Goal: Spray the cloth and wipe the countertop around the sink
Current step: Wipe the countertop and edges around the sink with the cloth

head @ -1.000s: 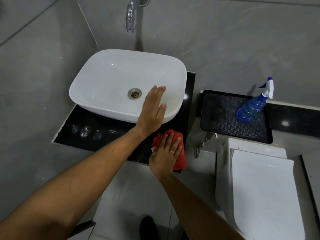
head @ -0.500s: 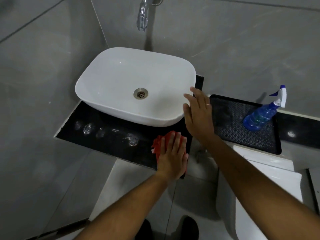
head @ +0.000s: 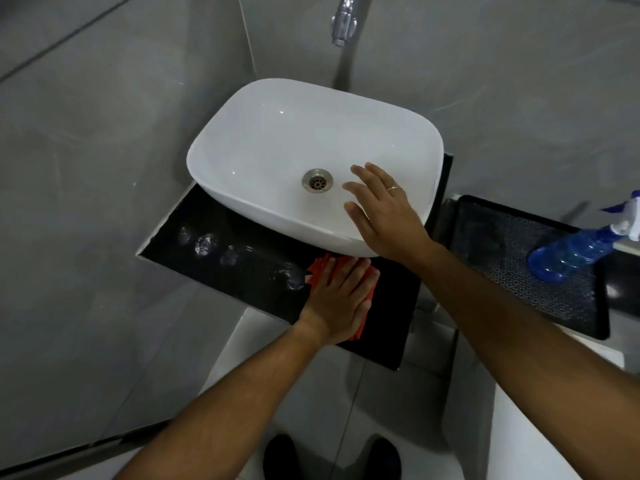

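Note:
A red cloth [head: 319, 267] lies on the black countertop [head: 393, 306] just in front of the white vessel sink [head: 263, 140]. My left hand [head: 341, 296] presses flat on the cloth and covers most of it. Fingers spread, my right hand [head: 384, 216], with a ring on it, rests on the sink's front right rim and holds nothing. Wet smears [head: 207, 245] mark the countertop to the left of the cloth. A blue spray bottle [head: 571, 254] lies tilted on a black tray [head: 485, 237] at the right, away from both hands.
A chrome faucet [head: 343, 22] juts from the grey tiled wall above the sink. A white toilet tank [head: 519, 427] stands at the lower right, below the tray. My dark shoes [head: 280, 455] show on the floor tiles. Walls close in on the left and behind.
The hands swapped: a second ago the right hand pressed the cloth and the left lay on the sink. Now the left hand presses the cloth and the right has moved onto the sink rim.

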